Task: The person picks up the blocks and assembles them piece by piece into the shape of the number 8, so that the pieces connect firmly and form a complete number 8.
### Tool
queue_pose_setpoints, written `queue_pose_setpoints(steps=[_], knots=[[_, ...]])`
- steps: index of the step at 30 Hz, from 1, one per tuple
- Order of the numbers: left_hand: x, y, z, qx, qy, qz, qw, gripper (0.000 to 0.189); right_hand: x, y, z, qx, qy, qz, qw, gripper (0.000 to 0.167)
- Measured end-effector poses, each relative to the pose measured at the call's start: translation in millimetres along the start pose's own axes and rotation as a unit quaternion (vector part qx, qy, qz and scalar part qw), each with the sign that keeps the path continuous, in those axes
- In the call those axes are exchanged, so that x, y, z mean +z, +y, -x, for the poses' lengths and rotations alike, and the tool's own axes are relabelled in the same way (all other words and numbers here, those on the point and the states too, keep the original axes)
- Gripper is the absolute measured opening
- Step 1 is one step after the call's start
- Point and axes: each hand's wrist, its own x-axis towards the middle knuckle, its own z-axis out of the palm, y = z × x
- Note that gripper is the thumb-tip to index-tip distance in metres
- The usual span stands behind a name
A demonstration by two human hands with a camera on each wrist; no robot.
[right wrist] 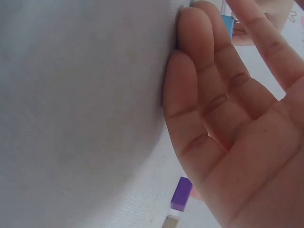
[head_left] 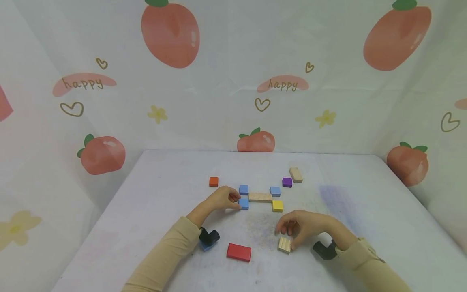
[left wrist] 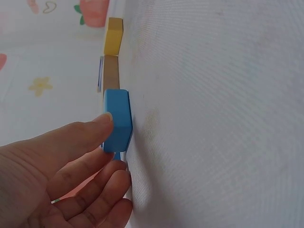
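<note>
My left hand [head_left: 223, 198] is at the left end of a small block layout, thumb and index finger pinching a blue block [left wrist: 118, 121]. That block sits at the front left corner of a plain wooden block [head_left: 260, 198]. Another blue block [head_left: 243, 189] lies just behind it. At the right end are a third blue block [head_left: 275, 191] and a yellow block [head_left: 277, 206]. My right hand [head_left: 304, 225] hovers low with loosely bent fingers and nothing in its grasp. Its thumb tip is right beside a ridged wooden block [head_left: 284, 245].
A red block [head_left: 238, 252] lies at the front, with another blue block [head_left: 207, 245] partly hidden under the left wrist camera. An orange block [head_left: 213, 181] is at the back left. Toward the back right lie a purple block [head_left: 287, 182] and a wooden block [head_left: 296, 174].
</note>
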Motion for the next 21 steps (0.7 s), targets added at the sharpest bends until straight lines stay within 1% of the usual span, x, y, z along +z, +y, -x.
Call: queue_pose_setpoints(steps=[3, 8, 14, 21], knots=[[0.0, 0.2, 0.2, -0.002, 0.0, 0.001, 1.0, 0.031, 0.0, 0.2, -0.1, -0.009, -0.007, -0.001, 0.9999, 0.039], [0.1, -0.2, 0.4, -0.001, 0.0, 0.001, 1.0, 0.031, 0.5, 1.5, -0.6, -0.011, -0.014, 0.002, 0.9998, 0.036], [0.8, -1.8, -0.5, 0.006, 0.0, -0.002, 1.0, 0.031, 1.7, 1.7, -1.8, 0.01, -0.021, -0.005, 0.9997, 0.03], [1.5, -1.5, -0.7, -0.001, 0.007, -0.005, 1.0, 0.03, 4.0, 5.2, -2.9, 0.022, -0.015, -0.021, 0.9994, 0.028]])
